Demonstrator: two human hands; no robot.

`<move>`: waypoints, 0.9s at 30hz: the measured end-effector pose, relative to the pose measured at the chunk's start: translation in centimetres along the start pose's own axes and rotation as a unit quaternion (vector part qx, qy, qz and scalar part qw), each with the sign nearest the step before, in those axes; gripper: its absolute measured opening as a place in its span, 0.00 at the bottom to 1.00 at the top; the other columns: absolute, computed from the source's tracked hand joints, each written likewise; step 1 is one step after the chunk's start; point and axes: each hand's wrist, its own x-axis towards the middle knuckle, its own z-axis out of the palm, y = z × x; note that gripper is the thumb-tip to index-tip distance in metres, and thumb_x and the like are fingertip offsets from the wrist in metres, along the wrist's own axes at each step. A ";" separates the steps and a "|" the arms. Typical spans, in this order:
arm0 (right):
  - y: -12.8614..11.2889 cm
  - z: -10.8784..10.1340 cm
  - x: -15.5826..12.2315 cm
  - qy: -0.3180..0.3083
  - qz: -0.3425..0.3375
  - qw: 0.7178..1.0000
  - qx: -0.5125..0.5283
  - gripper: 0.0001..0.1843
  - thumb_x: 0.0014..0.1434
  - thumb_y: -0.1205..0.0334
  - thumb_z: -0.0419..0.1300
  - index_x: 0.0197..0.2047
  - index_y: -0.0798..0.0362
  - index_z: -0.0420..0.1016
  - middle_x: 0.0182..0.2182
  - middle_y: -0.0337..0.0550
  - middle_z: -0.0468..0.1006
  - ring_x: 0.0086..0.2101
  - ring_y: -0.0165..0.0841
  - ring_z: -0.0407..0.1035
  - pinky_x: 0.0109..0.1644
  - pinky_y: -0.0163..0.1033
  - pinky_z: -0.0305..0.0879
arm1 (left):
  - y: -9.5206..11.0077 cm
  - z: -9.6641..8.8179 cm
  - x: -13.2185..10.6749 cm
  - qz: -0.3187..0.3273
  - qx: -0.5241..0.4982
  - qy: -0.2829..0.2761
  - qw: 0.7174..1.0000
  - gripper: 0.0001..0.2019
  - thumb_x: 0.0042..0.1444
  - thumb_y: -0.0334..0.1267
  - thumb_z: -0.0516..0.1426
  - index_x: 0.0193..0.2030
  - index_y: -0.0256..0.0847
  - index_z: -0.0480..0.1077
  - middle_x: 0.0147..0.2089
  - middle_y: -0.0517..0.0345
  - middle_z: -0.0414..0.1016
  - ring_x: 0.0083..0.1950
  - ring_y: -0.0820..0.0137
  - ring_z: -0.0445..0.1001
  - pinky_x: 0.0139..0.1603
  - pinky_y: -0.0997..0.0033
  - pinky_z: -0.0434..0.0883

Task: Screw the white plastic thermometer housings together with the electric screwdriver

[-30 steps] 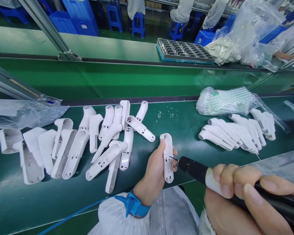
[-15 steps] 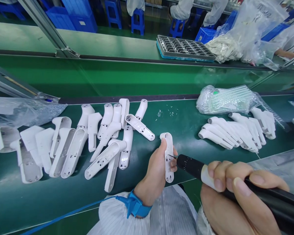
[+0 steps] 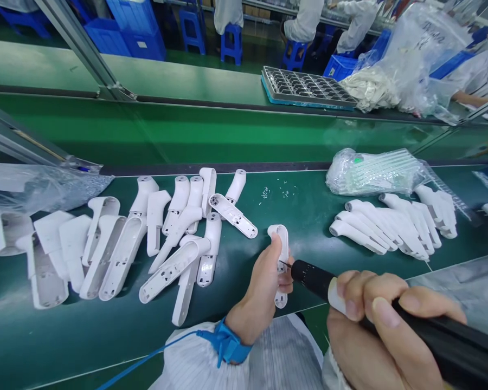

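Note:
Near the front edge of the green table, my left hand (image 3: 264, 276) is closed around a white plastic housing half (image 3: 283, 249), its hollow side facing up. A blue wrist strap (image 3: 230, 342) with a cord is on that wrist. In my right hand (image 3: 386, 325) is a black electric screwdriver (image 3: 315, 279) with a pale band, and its thin bit points into the housing. Whether the tip sits on a screw is too small to tell. Beyond my left hand lies a scatter of tiny pale pieces (image 3: 284, 189).
Several loose white housings (image 3: 174, 268) spread over the left of the table. More white housings (image 3: 384, 225) lie in rows at right, below a plastic-wrapped bundle (image 3: 374, 172). A gridded tray (image 3: 309, 86) rests on the ledge behind. People in white sit farther back.
Both hands shift slightly in view. My left thumb and fingers now cover more of the housing's middle; the screwdriver bit stays at the housing.

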 end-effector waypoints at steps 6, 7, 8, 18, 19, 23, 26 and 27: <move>3.7 0.3 4.9 0.193 0.004 0.979 0.058 0.09 0.49 0.71 0.58 0.33 0.50 0.64 0.20 0.32 0.61 0.19 0.27 0.55 0.25 0.36 0.57 | -0.1 -3.3 -2.4 0.152 0.448 0.074 0.878 0.25 0.70 0.64 0.48 0.39 0.43 0.67 0.33 0.56 0.69 0.31 0.66 0.67 0.32 0.66 0.64; 4.7 0.6 5.9 0.219 -0.004 0.973 0.065 0.11 0.46 0.70 0.59 0.32 0.50 0.63 0.19 0.32 0.61 0.18 0.27 0.55 0.25 0.35 0.57 | -0.5 -3.6 -2.5 0.200 0.508 0.109 0.831 0.21 0.72 0.58 0.48 0.43 0.42 0.69 0.38 0.52 0.72 0.36 0.62 0.70 0.36 0.63 0.67; 5.8 1.1 6.8 0.229 -0.006 0.971 0.068 0.11 0.45 0.69 0.60 0.32 0.50 0.62 0.20 0.32 0.62 0.19 0.27 0.57 0.27 0.37 0.59 | -1.0 -3.9 -2.5 0.244 0.548 0.144 0.787 0.18 0.74 0.52 0.48 0.48 0.41 0.70 0.44 0.47 0.73 0.42 0.59 0.72 0.41 0.59 0.70; 12.4 4.0 11.2 0.276 0.004 0.957 0.088 0.14 0.45 0.66 0.62 0.32 0.50 0.60 0.21 0.30 0.60 0.21 0.26 0.58 0.31 0.37 0.63 | -1.8 -6.4 -0.4 0.366 0.717 0.267 0.530 0.14 0.72 0.34 0.51 0.59 0.35 0.71 0.59 0.38 0.73 0.54 0.49 0.73 0.49 0.49 0.75; 12.7 4.0 11.4 0.276 0.005 0.957 0.089 0.14 0.45 0.67 0.62 0.32 0.50 0.61 0.22 0.30 0.60 0.21 0.26 0.58 0.31 0.37 0.64 | -1.5 -6.5 -0.5 0.359 0.725 0.262 0.526 0.14 0.71 0.34 0.53 0.59 0.36 0.72 0.59 0.39 0.73 0.54 0.48 0.73 0.48 0.49 0.76; 14.0 4.3 12.5 0.285 0.006 0.954 0.091 0.12 0.52 0.68 0.63 0.33 0.51 0.60 0.22 0.29 0.59 0.22 0.26 0.59 0.31 0.35 0.65 | -1.0 -6.3 -0.8 0.345 0.740 0.256 0.518 0.13 0.67 0.34 0.58 0.57 0.34 0.73 0.58 0.38 0.73 0.51 0.48 0.73 0.47 0.49 0.78; 15.3 4.7 13.8 0.304 0.007 0.948 0.091 0.13 0.64 0.61 0.64 0.35 0.53 0.63 0.24 0.30 0.59 0.24 0.24 0.59 0.30 0.32 0.63 | -1.1 -6.2 -0.6 0.354 0.735 0.251 0.521 0.14 0.67 0.34 0.58 0.57 0.32 0.73 0.57 0.37 0.73 0.51 0.48 0.73 0.47 0.48 0.78; 15.7 4.7 14.2 0.309 0.010 0.947 0.091 0.14 0.66 0.57 0.64 0.36 0.54 0.64 0.25 0.30 0.60 0.24 0.23 0.59 0.30 0.31 0.63 | -1.1 -6.3 -0.6 0.357 0.733 0.250 0.523 0.14 0.67 0.34 0.58 0.57 0.32 0.73 0.57 0.37 0.73 0.51 0.48 0.73 0.47 0.48 0.78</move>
